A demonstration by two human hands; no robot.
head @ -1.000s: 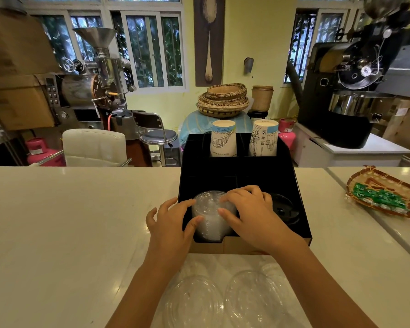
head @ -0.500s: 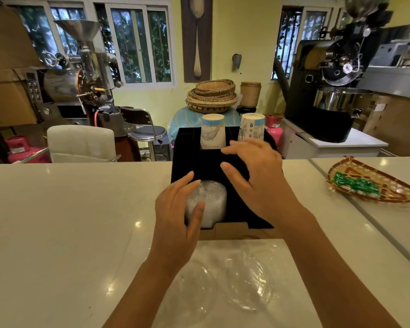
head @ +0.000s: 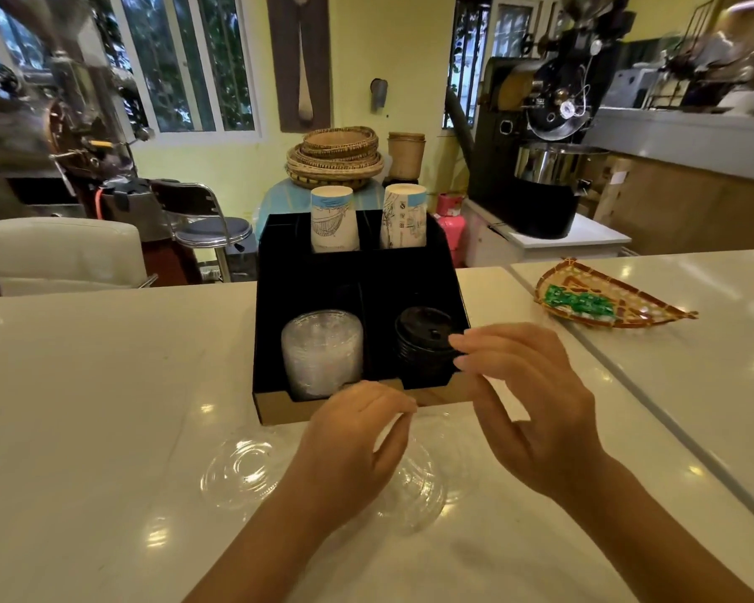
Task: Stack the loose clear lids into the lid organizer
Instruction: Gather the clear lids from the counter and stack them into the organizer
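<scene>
The black lid organizer stands on the white counter in front of me. Its front left compartment holds a stack of clear lids; the front right one holds black lids. Two loose clear lids lie flat on the counter: one to the left, one partly under my left hand. My left hand hovers just before the organizer's front edge, fingers loosely curled down, and I see nothing in it. My right hand is raised by the front right corner, fingers spread and empty.
Two paper cup stacks stand in the organizer's rear compartments. A woven tray with green packets lies on the counter to the right. A seam runs diagonally across the counter. Chairs and coffee roasters stand behind the counter.
Both hands have pulled back from the organizer toward me. The left hand left the clear stack and now hangs over the loose lids; the right hand dropped to the front right corner.
</scene>
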